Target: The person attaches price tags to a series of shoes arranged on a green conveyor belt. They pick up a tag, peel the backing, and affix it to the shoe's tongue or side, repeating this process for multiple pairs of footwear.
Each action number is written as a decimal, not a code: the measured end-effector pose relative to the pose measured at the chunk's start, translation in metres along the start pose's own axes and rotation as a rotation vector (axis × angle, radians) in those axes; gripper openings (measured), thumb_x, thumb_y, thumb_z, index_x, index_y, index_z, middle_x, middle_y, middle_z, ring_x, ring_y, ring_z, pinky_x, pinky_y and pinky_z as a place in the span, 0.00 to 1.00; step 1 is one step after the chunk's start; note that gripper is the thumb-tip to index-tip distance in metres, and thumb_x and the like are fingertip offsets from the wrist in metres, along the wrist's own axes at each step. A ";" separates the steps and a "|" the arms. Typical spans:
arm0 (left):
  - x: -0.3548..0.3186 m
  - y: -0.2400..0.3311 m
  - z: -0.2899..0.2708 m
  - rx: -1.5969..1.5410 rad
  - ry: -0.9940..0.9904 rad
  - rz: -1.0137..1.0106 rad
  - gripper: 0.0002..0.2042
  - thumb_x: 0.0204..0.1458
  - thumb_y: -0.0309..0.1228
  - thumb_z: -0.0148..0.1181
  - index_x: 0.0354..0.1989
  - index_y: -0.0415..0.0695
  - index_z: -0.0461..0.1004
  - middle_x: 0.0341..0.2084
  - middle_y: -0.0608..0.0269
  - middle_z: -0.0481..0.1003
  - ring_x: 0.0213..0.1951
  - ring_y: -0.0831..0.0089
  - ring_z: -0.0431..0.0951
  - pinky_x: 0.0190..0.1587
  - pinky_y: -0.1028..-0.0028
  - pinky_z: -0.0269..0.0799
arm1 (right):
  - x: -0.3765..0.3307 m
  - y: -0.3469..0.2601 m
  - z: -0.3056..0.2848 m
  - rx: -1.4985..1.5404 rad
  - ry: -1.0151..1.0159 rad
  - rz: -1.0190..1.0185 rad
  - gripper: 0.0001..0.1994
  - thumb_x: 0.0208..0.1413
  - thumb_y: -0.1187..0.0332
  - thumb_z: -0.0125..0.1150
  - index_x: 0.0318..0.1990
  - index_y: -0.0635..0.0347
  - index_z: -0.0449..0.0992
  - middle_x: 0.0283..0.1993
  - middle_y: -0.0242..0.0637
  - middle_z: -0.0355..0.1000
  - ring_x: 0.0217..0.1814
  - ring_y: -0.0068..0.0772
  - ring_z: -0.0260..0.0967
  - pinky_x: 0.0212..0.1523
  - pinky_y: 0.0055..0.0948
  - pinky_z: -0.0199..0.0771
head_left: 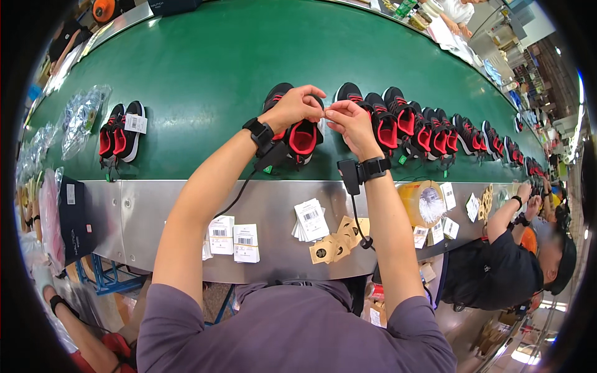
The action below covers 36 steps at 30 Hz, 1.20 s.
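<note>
My left hand [295,107] and my right hand [352,122] meet over the green belt, thumbs and forefingers pinched close together. Anything between the fingertips is too small to make out. Under my left hand sits a black shoe pair [303,138] with red lining and red laces, partly covered by the hand and wrist. My right hand is beside the first shoes of a row of similar black-and-red shoes [387,127] running off to the right. To the left stands another shoe pair [122,132] with a white tag [135,123] on it.
Along the steel ledge [155,217] lie white label stacks [246,243], more labels [311,219], tan cards [336,241] and a tape roll [423,202]. Clear plastic bags [84,118] lie at left, above a dark shoebox [76,217]. A co-worker [504,261] works at right.
</note>
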State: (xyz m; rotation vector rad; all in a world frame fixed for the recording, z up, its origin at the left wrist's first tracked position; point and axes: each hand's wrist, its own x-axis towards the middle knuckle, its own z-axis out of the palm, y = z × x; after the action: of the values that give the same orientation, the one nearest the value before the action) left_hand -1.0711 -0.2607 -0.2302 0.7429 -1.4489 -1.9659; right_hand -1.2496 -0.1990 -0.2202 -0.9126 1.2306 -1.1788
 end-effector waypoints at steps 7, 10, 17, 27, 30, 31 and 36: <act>0.002 -0.020 -0.019 -0.047 -0.077 0.054 0.20 0.47 0.17 0.56 0.50 0.31 0.63 0.30 0.59 0.76 0.31 0.76 0.76 0.37 0.77 0.72 | 0.005 0.006 0.012 -0.164 0.020 -0.072 0.09 0.48 0.76 0.64 0.36 0.63 0.71 0.33 0.33 0.72 0.36 0.22 0.71 0.34 0.22 0.77; 0.001 -0.021 -0.012 -0.001 -0.024 0.038 0.19 0.48 0.18 0.57 0.49 0.30 0.64 0.29 0.58 0.76 0.29 0.75 0.76 0.36 0.76 0.73 | 0.006 0.011 0.011 -0.329 0.018 -0.152 0.08 0.46 0.77 0.64 0.34 0.65 0.72 0.30 0.33 0.72 0.31 0.20 0.71 0.30 0.20 0.75; -0.006 -0.024 -0.005 0.066 0.106 -0.021 0.17 0.48 0.19 0.59 0.47 0.30 0.64 0.28 0.56 0.76 0.29 0.74 0.76 0.32 0.78 0.73 | 0.003 0.017 0.016 -0.447 0.035 -0.204 0.07 0.45 0.75 0.64 0.32 0.66 0.74 0.29 0.33 0.74 0.31 0.19 0.72 0.31 0.19 0.73; -0.098 -0.001 0.060 0.866 0.383 0.174 0.13 0.50 0.34 0.58 0.36 0.34 0.72 0.24 0.51 0.75 0.28 0.60 0.76 0.32 0.67 0.69 | -0.126 -0.022 0.007 -0.874 0.028 -0.131 0.09 0.52 0.66 0.61 0.34 0.63 0.74 0.31 0.43 0.76 0.31 0.39 0.75 0.33 0.31 0.72; -0.135 -0.029 0.068 1.000 0.232 -0.046 0.18 0.50 0.41 0.59 0.24 0.34 0.75 0.16 0.49 0.73 0.20 0.56 0.73 0.26 0.63 0.67 | -0.174 0.007 -0.014 -1.110 0.011 -0.091 0.08 0.50 0.66 0.62 0.32 0.60 0.75 0.28 0.40 0.75 0.28 0.39 0.74 0.29 0.31 0.72; -0.146 -0.044 0.069 1.056 0.197 -0.068 0.19 0.50 0.42 0.60 0.24 0.34 0.75 0.16 0.48 0.73 0.20 0.56 0.73 0.26 0.63 0.67 | -0.189 0.015 -0.013 -1.131 -0.005 -0.030 0.08 0.49 0.65 0.63 0.31 0.59 0.75 0.27 0.39 0.74 0.27 0.38 0.74 0.28 0.31 0.72; -0.159 -0.076 0.093 0.976 0.181 -0.259 0.21 0.47 0.44 0.62 0.22 0.33 0.73 0.14 0.47 0.72 0.17 0.58 0.73 0.24 0.64 0.67 | -0.243 0.050 0.003 -1.310 0.042 -0.133 0.16 0.38 0.62 0.71 0.34 0.55 0.73 0.33 0.34 0.67 0.38 0.38 0.68 0.33 0.35 0.69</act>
State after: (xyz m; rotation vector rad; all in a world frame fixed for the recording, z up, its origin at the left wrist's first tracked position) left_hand -1.0402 -0.0666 -0.2640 1.5244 -2.2688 -1.1982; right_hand -1.2261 0.0476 -0.2179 -1.9181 2.0066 -0.3424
